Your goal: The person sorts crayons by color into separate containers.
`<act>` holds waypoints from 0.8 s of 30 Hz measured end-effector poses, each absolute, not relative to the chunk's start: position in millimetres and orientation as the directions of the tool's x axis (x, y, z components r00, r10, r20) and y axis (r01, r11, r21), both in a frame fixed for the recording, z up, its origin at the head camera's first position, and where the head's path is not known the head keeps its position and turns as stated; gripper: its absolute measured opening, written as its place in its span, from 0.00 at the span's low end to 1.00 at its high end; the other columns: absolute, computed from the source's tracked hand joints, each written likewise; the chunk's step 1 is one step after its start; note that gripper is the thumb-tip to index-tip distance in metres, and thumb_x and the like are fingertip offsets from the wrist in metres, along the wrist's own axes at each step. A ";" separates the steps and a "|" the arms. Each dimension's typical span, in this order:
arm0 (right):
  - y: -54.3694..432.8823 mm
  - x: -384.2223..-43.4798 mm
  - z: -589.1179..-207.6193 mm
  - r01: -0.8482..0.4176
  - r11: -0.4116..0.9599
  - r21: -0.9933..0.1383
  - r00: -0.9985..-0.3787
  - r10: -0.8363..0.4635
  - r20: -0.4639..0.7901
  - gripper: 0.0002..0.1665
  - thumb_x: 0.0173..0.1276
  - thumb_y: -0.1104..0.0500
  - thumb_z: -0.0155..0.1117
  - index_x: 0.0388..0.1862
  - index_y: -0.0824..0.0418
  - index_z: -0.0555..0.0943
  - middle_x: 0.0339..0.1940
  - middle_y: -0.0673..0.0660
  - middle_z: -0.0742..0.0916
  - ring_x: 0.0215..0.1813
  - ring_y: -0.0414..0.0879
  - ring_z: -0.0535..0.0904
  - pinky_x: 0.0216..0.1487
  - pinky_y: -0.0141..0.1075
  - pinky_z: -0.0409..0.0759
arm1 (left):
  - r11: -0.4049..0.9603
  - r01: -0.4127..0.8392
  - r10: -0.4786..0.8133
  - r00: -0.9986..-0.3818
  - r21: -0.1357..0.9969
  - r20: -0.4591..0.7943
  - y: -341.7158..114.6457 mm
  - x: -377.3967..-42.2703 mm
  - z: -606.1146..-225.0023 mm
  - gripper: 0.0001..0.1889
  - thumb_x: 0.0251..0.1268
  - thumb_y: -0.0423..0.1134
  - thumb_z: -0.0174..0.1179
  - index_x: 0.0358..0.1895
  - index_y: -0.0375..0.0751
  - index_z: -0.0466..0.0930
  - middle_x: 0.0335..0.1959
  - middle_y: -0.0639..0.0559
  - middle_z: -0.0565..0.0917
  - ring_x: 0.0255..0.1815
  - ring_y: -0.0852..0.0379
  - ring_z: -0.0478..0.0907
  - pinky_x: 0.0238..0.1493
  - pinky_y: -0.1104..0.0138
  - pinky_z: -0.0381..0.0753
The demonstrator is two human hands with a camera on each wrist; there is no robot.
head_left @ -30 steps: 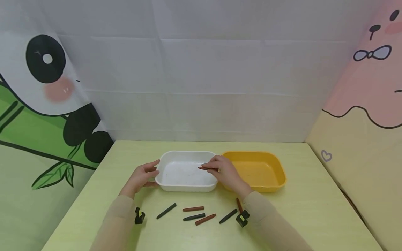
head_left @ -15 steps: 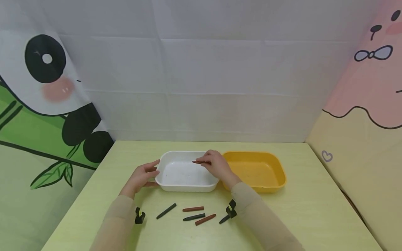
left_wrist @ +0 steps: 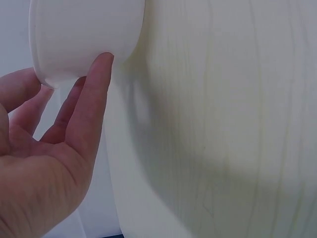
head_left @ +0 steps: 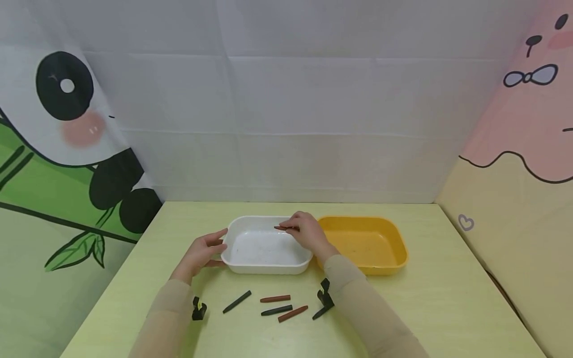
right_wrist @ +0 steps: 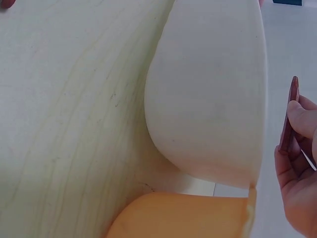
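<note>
In the head view, my right hand (head_left: 309,232) pinches a brown crayon (head_left: 281,228) above the right side of a white tray (head_left: 264,248). The right wrist view shows the crayon (right_wrist: 292,106) between thumb and fingers, apart from the tray's rim. My left hand (head_left: 199,252) touches the tray's left end, its fingers fairly straight. Seen from the left wrist, those fingertips (left_wrist: 105,62) rest against the tray's outer wall (left_wrist: 84,39). In front of the tray lie brown crayons (head_left: 275,299) and black crayons (head_left: 237,301). The right wrist camera partly covers one black crayon (head_left: 320,313).
A yellow tray (head_left: 398,266) stands right beside the white one, under the right forearm. The light wood table (head_left: 447,298) ends at a white back sheet (head_left: 286,149). Printed side panels flank it. Small wrist cameras (head_left: 199,308) hang by both forearms.
My right hand has moved left and toward the far side over the white tray, carrying the crayon. Its sleeve now hides another brown crayon on the table. The left hand stays put.
</note>
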State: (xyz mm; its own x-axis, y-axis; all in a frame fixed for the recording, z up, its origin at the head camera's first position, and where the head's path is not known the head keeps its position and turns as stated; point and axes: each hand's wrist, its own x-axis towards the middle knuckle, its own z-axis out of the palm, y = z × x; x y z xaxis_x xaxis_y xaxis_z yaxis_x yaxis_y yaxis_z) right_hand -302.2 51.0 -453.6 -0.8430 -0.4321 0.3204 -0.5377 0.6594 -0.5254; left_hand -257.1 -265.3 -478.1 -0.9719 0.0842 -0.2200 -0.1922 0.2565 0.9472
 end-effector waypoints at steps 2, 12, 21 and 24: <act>50.6 -302.9 -452.1 -0.527 0.667 -0.527 -0.850 -0.429 0.306 0.12 0.66 0.62 0.70 0.48 0.56 0.89 0.40 0.52 0.84 0.42 0.49 0.77 0.44 0.37 0.78 | 0.256 -0.194 0.080 -0.972 0.947 -0.221 -264.9 -256.3 -476.9 0.30 0.73 0.30 0.55 0.76 0.40 0.60 0.66 0.26 0.66 0.54 0.41 0.77 0.44 0.52 0.86; 48.9 -299.2 -438.1 -0.488 0.641 -0.592 -0.868 -0.430 0.250 0.15 0.70 0.58 0.66 0.55 0.53 0.87 0.52 0.53 0.85 0.56 0.52 0.78 0.59 0.44 0.78 | 0.253 -0.190 0.084 -0.973 0.948 -0.217 -265.2 -254.2 -474.0 0.30 0.73 0.31 0.56 0.76 0.40 0.60 0.65 0.26 0.67 0.54 0.40 0.77 0.47 0.48 0.84; 62.4 -282.8 -429.9 -0.529 0.589 -0.611 -0.842 -0.456 0.289 0.20 0.71 0.57 0.65 0.61 0.56 0.83 0.52 0.55 0.85 0.54 0.53 0.78 0.55 0.44 0.80 | 0.283 -0.168 0.098 -0.974 0.944 -0.202 -266.5 -253.6 -476.2 0.30 0.74 0.31 0.55 0.77 0.39 0.58 0.64 0.25 0.67 0.53 0.42 0.78 0.46 0.48 0.85; 74.0 -271.5 -426.9 -0.558 0.565 -0.608 -0.823 -0.473 0.315 0.21 0.71 0.57 0.66 0.62 0.57 0.82 0.54 0.55 0.85 0.55 0.53 0.78 0.57 0.45 0.80 | 0.279 -0.175 0.099 -0.973 0.944 -0.209 -264.9 -252.5 -475.0 0.31 0.74 0.31 0.55 0.77 0.39 0.58 0.64 0.25 0.67 0.54 0.39 0.77 0.47 0.47 0.84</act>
State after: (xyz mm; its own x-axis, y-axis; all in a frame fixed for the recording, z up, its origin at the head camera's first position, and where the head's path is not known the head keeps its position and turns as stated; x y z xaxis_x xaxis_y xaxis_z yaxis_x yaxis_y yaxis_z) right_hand -271.5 74.0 -426.9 -0.8225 -0.4734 0.3151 -0.5580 0.5650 -0.6078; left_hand -252.5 -264.9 -475.0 -0.9728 0.0986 -0.2094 -0.1751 0.2785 0.9443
